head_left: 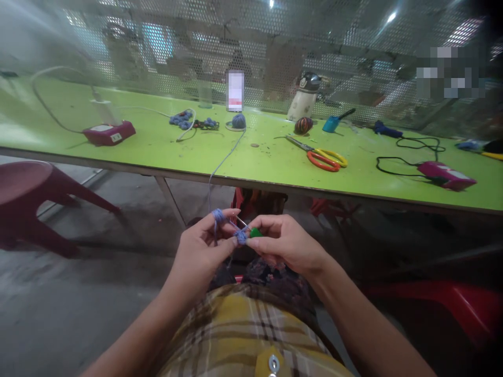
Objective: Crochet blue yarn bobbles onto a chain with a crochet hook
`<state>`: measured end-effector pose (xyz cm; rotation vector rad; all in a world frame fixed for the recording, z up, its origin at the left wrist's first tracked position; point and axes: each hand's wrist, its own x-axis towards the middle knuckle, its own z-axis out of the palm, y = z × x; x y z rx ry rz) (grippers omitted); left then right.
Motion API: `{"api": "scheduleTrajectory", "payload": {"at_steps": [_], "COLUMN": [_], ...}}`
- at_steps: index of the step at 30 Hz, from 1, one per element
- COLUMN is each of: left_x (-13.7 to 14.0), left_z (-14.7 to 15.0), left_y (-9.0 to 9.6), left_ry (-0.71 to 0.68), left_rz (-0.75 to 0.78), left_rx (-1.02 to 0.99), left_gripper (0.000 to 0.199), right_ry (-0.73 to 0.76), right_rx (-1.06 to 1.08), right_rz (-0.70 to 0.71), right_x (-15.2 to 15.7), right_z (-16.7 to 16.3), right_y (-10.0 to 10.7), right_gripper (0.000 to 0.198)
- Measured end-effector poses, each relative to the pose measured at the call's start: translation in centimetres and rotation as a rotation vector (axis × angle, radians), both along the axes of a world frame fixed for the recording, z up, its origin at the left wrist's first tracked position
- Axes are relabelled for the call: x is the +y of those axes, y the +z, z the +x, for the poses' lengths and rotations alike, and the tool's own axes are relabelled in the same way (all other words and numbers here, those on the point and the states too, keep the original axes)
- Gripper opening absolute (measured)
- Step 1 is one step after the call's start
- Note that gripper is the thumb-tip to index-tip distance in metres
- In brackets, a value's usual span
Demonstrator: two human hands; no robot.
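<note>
My left hand (pixel 208 243) pinches a small blue-purple crochet piece (pixel 240 237) between thumb and fingers, with yarn wrapped several times round its raised index finger. In my right hand (pixel 285 241) is a crochet hook (pixel 255 232) with a green handle; its thin metal shaft points left, across the top of the piece. Both hands are close together above my lap, in front of the table edge. A strand of yarn (pixel 223 161) runs from the left index finger up to a blue-purple yarn ball (pixel 238 121) on the table.
The green table (pixel 157 152) holds scissors (pixel 322 156) with orange and yellow handles, a dark multicoloured yarn ball (pixel 303 125), crocheted pieces (pixel 183 119), a lit phone (pixel 234 91), a patterned jug (pixel 303 99) and two magenta power sockets (pixel 110 133). A stool (pixel 27 183) stands left.
</note>
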<state>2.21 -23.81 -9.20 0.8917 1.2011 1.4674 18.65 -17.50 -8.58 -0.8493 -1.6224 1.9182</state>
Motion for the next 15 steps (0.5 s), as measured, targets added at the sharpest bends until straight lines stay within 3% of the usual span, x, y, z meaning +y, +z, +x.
{"api": "scheduleTrajectory", "payload": {"at_steps": [3, 9, 15], "left_x": [-0.03, 0.13, 0.38], "left_z": [-0.24, -0.68, -0.07], "left_y": [0.09, 0.07, 0.04], "left_ry": [-0.019, -0.187, -0.202], "left_rz": [-0.035, -0.093, -0.178], "left_rx": [-0.031, -0.354, -0.562], "left_gripper": [0.038, 0.037, 0.035], "right_ry": [-0.011, -0.010, -0.005], "right_rx": [0.011, 0.144, 0.190], "right_rz": [-0.035, -0.188, -0.277], "right_x": [-0.09, -0.06, -0.25], "right_z": [-0.28, -0.64, -0.90], "right_y": [-0.11, -0.58, -0.43], "right_gripper": [0.013, 0.018, 0.017]}}
